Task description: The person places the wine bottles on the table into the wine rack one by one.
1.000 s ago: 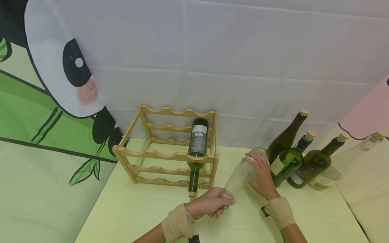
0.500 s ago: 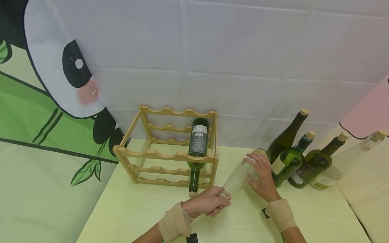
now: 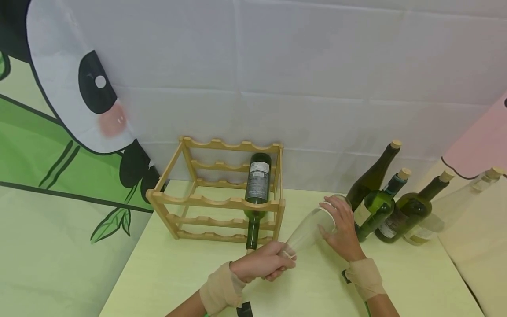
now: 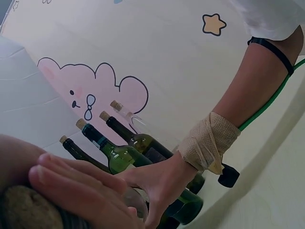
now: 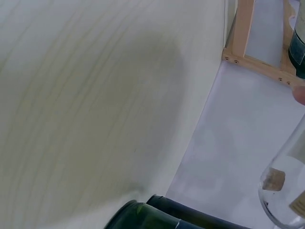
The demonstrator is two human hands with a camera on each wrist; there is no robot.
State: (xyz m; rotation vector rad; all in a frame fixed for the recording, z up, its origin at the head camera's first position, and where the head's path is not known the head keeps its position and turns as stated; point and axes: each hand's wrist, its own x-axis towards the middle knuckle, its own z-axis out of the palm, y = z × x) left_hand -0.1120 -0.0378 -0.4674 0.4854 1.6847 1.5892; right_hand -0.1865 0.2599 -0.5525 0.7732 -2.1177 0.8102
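Table (image 3: 166, 277): left hand (image 3: 263, 263), right hand (image 3: 341, 226), fingers (image 3: 340, 207) clamped on clear bottle (image 3: 309, 231), neck (image 3: 288, 250) mostly hidden.

The narrow end of the clear, tapering glass bottle (image 3: 308, 231) is being drawn left by the person's left hand (image 3: 264, 262); the pale cork (image 3: 250, 251) of the racked dark green glass bottle (image 3: 258, 182) is being partly hidden by it.

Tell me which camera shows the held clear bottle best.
The head view: it shows most of the clear glass bottle, from narrow end in the left hand to wide end in the right hand. The right wrist view cuts it off at the edge; in the left wrist view, only a small part shows.
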